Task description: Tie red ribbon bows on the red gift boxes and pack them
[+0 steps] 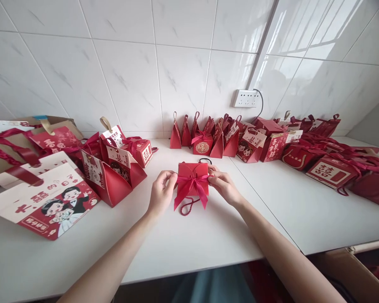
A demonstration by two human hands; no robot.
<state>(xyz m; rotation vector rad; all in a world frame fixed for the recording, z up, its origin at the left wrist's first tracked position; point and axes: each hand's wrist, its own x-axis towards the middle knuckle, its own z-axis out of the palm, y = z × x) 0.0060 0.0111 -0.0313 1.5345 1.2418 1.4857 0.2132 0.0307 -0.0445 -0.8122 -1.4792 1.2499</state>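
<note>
Red box [192, 171] — between left hand [161, 188] and right hand [225, 185].

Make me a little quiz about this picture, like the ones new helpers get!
1. Fill in the blank: The ribbon bow between the left hand and the right hand is on a small red ____.

2. Pick one: Where is the white socket panel?
A) On the floor
B) On the tiled wall
C) In the left hand

3. True or false: The large red-and-white package at the picture's left shows two cartoon figures.

Key: 1. box; 2. B; 3. true
</note>
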